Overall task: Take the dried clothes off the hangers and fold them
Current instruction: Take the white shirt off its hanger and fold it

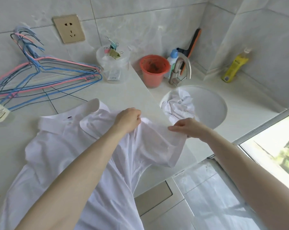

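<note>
White shirt (pixel 70 146) lies hangerless on the counter (pixel 107 90); our left hand (pixel 127 119) pinches its shoulder, our right hand (pixel 188 128) its sleeve; folding seems barely begun; a crumpled garment (pixel 178 105) waits in the sink (pixel 221 103).

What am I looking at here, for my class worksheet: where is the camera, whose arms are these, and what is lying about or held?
There is no machine: these are a person's two bare arms. The one picture comes from a camera worn on the head, looking down. A white collared shirt lies spread on the pale counter. The left hand grips it near the shoulder and the right hand pinches the sleeve's edge. Behind are wire hangers, a clear tub with binder clips, an orange bucket and a tap. More white cloth sits crumpled in the sink.
</note>
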